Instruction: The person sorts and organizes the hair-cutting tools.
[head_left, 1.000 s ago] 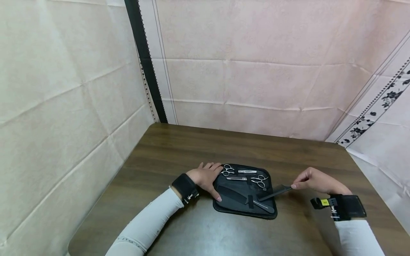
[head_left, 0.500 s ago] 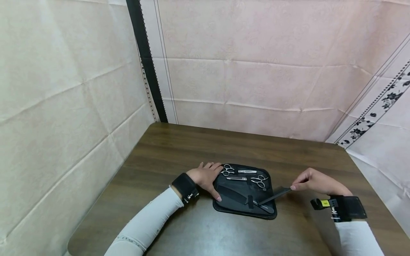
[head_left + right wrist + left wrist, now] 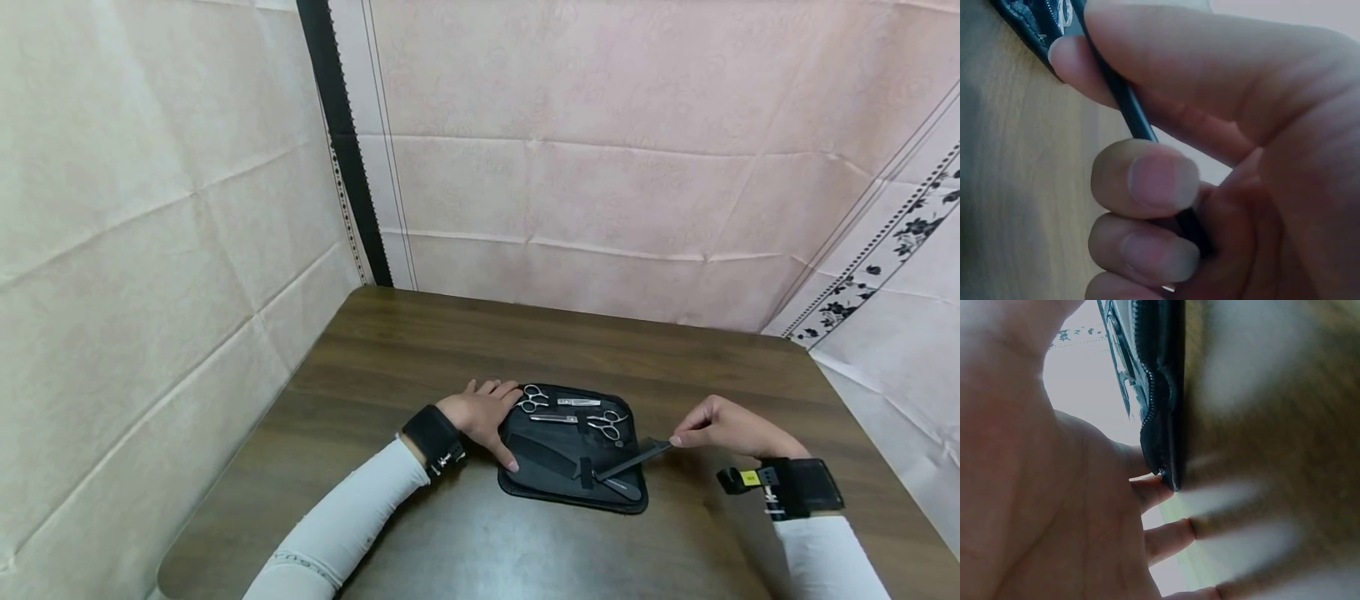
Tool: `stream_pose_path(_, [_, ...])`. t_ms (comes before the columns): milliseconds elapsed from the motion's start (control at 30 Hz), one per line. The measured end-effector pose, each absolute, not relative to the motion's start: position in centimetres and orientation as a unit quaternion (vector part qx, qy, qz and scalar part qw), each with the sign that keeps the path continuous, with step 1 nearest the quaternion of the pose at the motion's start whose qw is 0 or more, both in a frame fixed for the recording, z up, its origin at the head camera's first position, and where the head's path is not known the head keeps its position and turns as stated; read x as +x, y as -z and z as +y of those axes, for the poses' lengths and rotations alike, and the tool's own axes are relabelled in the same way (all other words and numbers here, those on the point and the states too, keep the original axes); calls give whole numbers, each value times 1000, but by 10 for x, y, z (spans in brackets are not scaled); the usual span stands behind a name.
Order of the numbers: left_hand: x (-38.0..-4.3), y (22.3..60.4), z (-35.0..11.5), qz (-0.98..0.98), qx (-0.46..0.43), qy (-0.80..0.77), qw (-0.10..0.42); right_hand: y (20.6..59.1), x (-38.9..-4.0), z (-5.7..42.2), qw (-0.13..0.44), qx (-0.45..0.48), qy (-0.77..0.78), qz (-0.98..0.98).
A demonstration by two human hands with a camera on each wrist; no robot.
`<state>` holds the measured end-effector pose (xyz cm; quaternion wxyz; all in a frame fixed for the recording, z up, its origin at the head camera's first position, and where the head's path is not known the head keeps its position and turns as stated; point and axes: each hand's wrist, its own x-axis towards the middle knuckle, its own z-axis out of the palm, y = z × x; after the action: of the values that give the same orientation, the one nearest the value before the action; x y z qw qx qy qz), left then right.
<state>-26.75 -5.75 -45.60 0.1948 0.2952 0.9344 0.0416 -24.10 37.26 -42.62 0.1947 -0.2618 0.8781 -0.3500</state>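
Observation:
A black zippered case [image 3: 566,498] lies spread on the table. My left hand [image 3: 480,421] rests along its left side, fingers spread and thumb over the near part; the left wrist view shows the zippered edge [image 3: 1163,394] beside the fingers. My right hand [image 3: 723,429] pinches the right end of a slim black comb [image 3: 637,458], which slants down leftward over the case to an elastic loop [image 3: 586,472]. In the right wrist view the comb [image 3: 1138,122] runs between thumb and fingers. A wider dark comb [image 3: 543,456] lies in the case, a grey handle [image 3: 622,487] near it.
Two pairs of silver scissors sit in the case's far half, one with its finger rings [image 3: 532,398] at the left, the other with its rings [image 3: 606,427] at the right. Pale cloth walls [image 3: 600,208] stand behind and left of the wooden table [image 3: 420,350].
My right hand has moved slightly left with the comb, whose lower end has come down leftward to the elastic loop. The left hand and case have stayed put.

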Motion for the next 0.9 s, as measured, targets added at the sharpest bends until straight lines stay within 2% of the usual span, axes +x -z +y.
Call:
stream_pose_path(400, [-268, 456, -57, 935, 295, -41, 192, 426, -241, 363, 155, -257, 334, 894])
stream_pose_path(900, [-270, 456, -58, 934, 296, -42, 195, 422, -240, 367, 203, -249, 357, 877])
